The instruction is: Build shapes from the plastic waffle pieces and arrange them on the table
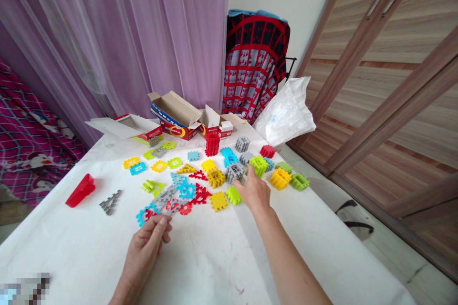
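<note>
Wht tbl, purple curtain; L hand curled, R hand nr blocks, grips unclear.

Bright, soft, even indoor light fills the view. Pale highlights run down the lilac curtain at 11 o'clock, and the white tabletop and the crinkled white plastic bag, near 2 o'clock, reflect plenty of light. Shadows under the interlocking plastic pieces are faint. The pieces look fairly clear; the magenta plaid cloth at 9 o'clock is softer. Wide-angle stretching tilts the wood-grain wardrobe at 2 o'clock. Coarse pixelation hides a patch at 8 o'clock.
</note>
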Demonstrator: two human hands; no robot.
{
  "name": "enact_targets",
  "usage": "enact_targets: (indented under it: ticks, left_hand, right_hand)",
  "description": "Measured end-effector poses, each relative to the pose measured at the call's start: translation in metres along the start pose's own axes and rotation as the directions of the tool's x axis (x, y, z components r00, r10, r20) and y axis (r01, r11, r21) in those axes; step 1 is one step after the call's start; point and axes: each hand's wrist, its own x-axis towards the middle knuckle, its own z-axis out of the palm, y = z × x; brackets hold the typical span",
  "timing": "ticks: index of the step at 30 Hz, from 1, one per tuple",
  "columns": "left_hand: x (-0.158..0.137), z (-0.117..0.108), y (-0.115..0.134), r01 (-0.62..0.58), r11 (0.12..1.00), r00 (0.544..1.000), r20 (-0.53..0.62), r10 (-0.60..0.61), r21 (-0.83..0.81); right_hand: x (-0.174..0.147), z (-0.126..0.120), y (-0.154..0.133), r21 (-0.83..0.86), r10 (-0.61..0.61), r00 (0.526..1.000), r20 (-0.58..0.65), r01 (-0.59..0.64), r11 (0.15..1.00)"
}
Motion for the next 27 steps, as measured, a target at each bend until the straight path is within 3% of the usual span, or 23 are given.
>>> enact_targets:
  ticks: [2,5,8,12,17,23,27]
  left_hand:
    - [0.0,0.001,0.001,0.007,1.0,1.0,-0.002,-0.007,-0.007]
    - [-0.001,0.002,0.002,0.013,1.0,1.0,-0.02,-0.013,-0.027]
    - [-0.001,0.001,0.002,0.015,0.998,0.999,-0.046,-0.018,-0.059]
    - [-0.002,0.0,0.002,0.015,0.997,0.997,-0.073,-0.02,-0.08]
    - [-0.002,0.0,0.005,0.032,0.996,0.996,-0.081,-0.039,-0.085]
    - [-0.001,0.001,0.005,0.015,0.999,0.998,-0.063,-0.017,-0.035]
    - [-0.001,-0.001,0.002,0.015,1.0,0.999,-0.049,-0.016,-0.021]
  right_hand:
    - [-0.004,0.002,0.003,0.085,-0.042,0.994,-0.1,0.05,0.995]
    - [-0.013,0.007,0.003,0.202,-0.162,0.95,-0.267,0.22,0.954]
    - [-0.021,0.012,-0.001,0.263,-0.234,0.912,-0.336,0.329,0.907]
    - [-0.033,0.019,-0.01,0.272,-0.284,0.915,-0.288,0.362,0.891]
    - [-0.048,0.024,-0.018,0.232,-0.406,0.904,-0.133,0.427,0.874]
    - [-0.037,0.024,-0.008,0.21,-0.304,0.949,-0.087,0.316,0.925]
    - [-0.019,0.023,0.006,0.295,-0.154,0.954,-0.255,0.229,0.928]
